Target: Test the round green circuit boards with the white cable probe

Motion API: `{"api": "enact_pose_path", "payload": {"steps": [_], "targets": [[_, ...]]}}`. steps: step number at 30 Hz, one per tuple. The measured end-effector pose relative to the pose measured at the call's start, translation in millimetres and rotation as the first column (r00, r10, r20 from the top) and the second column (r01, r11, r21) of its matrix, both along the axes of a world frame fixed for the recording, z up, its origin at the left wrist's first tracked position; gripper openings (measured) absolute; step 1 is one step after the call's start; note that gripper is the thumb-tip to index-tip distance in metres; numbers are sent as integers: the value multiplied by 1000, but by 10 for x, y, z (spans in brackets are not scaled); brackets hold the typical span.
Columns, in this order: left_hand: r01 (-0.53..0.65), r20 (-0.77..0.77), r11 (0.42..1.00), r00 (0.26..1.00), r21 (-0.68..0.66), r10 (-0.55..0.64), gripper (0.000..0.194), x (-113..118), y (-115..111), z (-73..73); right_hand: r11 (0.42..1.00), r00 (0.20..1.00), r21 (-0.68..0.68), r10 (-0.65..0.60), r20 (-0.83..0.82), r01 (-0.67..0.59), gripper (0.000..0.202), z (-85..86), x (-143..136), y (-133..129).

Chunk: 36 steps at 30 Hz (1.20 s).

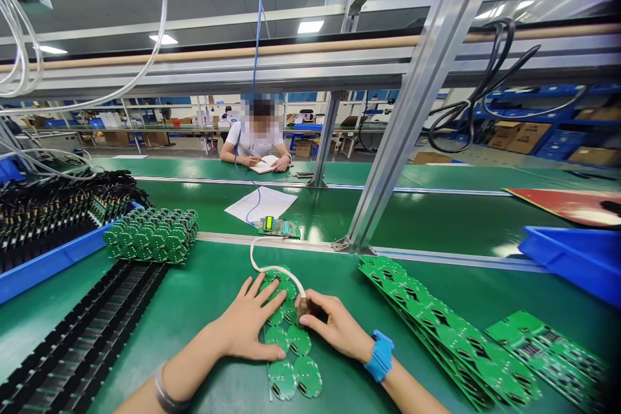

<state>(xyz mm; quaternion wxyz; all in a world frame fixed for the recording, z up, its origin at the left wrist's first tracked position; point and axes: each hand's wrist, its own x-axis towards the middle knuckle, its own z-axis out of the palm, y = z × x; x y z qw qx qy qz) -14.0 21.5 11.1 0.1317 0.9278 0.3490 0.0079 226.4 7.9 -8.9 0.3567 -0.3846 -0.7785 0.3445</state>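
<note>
Bench (pixel 208 288): 2 hands (pixel 245 323) (pixel 339 323) @ 1 PCB panel (pixel 282 378)

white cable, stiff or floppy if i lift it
The cable is probably bendy, as it curves freely. Its brown end, in the right hand, looks thicker, so likely stiffer. Lifting might tug the display board, since the cable leads there.

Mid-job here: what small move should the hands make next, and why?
Perhaps press the brown cable end squarely against the round circuit board beside it: the right hand grips that end right at the panel of round circuit boards, the left hand lies spread over the panel, and the white cable runs toward a lit display.
</note>
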Motion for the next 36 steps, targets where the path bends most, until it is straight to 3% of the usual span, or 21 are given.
{"api": "enact_pose_path", "payload": {"steps": [14,20,26,36], "targets": [[4,-23,1000,1000,15,-4,105,19,-34,2,1000,1000,6,13,-19,-13,14,-31,3,9],[106,62,994,992,23,-107,94,36,-68,20,1000,1000,15,8,-11,-8,17,-44,7,12],[160,86,987,984,-3,-159,106,37,-71,5,1000,1000,21,5,-12,-5,19,-1,-5,4],[156,75,987,985,31,-158,89,38,-58,-22,1000,1000,27,5,-6,-5,19,-36,4,14]]}}
